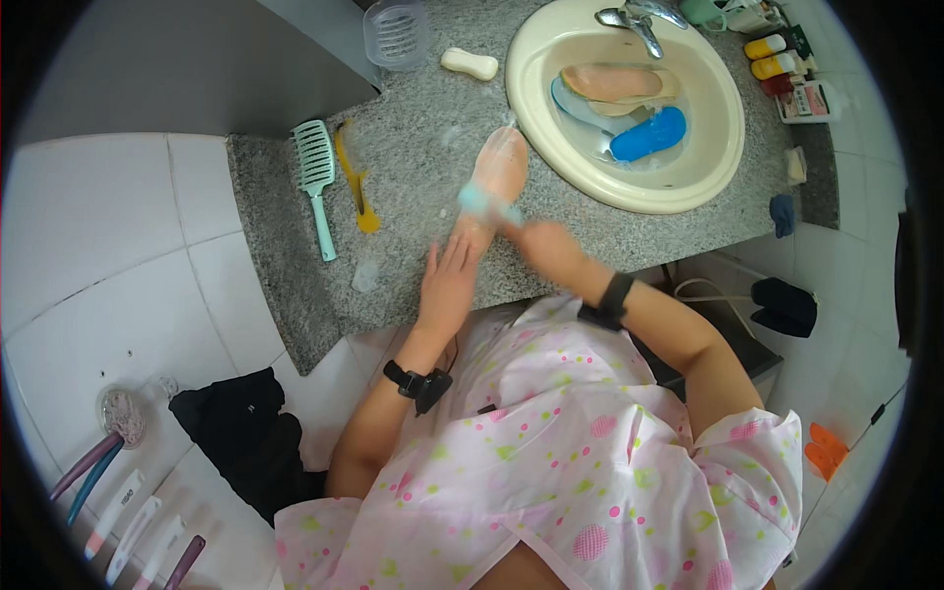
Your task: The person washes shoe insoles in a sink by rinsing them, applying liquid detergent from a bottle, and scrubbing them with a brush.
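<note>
A beige shoe insole point(502, 162) lies on the granite counter, with its far end close to the sink rim and its upper face wet and shiny. My left hand point(448, 287) rests on its near end, fingers stretched out flat. My right hand point(553, 254) is closed around the handle of a light blue scrubbing brush point(484, 203). The brush head is smeared by motion and lies across the middle of the insole. More insoles sit in the cream sink point(531, 128): a beige one point(615, 82) and a bright blue piece point(649, 135) in water.
At the counter's left lie a mint hairbrush point(317, 172) and a yellow-brown comb-like item point(356, 187). A soap bar point(469, 65) and a clear plastic soap dish point(396, 37) stand farther back. The faucet point(639, 22) overhangs the sink. Small bottles point(772, 66) line the right corner.
</note>
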A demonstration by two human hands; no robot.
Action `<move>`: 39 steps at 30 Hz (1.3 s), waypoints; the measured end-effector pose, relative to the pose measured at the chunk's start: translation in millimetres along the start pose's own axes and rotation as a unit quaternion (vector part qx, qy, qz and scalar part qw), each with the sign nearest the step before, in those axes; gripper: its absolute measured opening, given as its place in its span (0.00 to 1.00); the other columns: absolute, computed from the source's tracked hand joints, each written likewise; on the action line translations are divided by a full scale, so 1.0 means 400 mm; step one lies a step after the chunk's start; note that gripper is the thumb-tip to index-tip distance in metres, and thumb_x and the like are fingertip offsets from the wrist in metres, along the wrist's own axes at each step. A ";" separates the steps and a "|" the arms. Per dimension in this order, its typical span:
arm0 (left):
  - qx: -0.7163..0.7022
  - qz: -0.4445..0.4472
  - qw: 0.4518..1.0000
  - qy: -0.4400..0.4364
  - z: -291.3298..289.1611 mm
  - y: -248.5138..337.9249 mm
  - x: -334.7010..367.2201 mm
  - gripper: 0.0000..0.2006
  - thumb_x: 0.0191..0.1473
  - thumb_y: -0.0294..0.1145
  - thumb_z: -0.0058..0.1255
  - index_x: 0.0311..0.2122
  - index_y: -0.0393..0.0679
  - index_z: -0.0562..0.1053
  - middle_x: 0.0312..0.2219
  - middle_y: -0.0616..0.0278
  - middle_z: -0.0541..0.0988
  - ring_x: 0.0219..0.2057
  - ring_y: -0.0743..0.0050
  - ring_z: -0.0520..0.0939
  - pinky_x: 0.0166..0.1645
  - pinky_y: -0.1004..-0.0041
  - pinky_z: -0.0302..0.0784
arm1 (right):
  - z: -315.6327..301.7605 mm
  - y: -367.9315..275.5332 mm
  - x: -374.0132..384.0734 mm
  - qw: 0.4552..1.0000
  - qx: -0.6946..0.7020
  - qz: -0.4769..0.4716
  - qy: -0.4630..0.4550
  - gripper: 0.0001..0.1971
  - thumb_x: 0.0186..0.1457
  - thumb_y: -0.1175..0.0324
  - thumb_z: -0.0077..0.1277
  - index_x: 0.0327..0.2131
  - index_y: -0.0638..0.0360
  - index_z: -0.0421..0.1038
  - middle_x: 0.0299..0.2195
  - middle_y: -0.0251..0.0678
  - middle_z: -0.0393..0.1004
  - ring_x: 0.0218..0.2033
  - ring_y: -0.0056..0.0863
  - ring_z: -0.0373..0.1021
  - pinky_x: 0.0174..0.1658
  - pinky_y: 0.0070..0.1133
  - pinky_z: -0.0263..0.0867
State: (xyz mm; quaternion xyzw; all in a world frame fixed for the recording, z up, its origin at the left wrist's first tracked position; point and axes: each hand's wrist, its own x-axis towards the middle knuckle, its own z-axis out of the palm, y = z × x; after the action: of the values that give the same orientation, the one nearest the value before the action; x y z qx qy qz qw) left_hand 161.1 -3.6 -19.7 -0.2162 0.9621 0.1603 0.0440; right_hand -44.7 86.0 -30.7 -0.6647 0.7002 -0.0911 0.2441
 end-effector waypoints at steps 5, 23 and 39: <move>-0.002 -0.007 1.000 0.008 -0.005 0.007 -0.023 0.26 0.51 0.22 0.45 0.58 0.37 0.61 0.58 0.53 0.64 0.61 0.59 0.63 0.64 0.52 0.53 | -0.057 0.114 0.063 0.994 -0.038 0.068 0.072 0.25 0.54 0.72 0.42 0.57 0.53 0.58 0.20 0.42 0.73 0.21 0.42 0.73 0.22 0.36 0.67; -0.008 0.001 1.000 0.010 -0.003 0.004 -0.030 0.27 0.51 0.20 0.40 0.59 0.37 0.60 0.60 0.53 0.61 0.63 0.60 0.60 0.65 0.51 0.49 | -0.018 -0.042 -0.071 1.000 -0.001 -0.013 -0.018 0.33 0.51 0.77 0.42 0.62 0.49 0.52 0.17 0.44 0.71 0.17 0.41 0.70 0.21 0.36 0.66; 0.006 0.001 1.000 0.006 -0.023 0.000 -0.018 0.25 0.52 0.22 0.43 0.58 0.38 0.62 0.58 0.53 0.65 0.60 0.59 0.64 0.64 0.50 0.52 | -0.046 0.067 0.025 0.999 -0.034 0.034 -0.009 0.28 0.51 0.73 0.44 0.58 0.51 0.57 0.23 0.45 0.74 0.24 0.42 0.73 0.24 0.38 0.67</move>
State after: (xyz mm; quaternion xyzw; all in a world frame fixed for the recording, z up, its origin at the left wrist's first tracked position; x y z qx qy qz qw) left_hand 167.5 -3.5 -10.0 -0.2161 0.9635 0.1533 0.0393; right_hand -76.8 75.4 -29.0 -0.6490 0.7231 -0.0527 0.2305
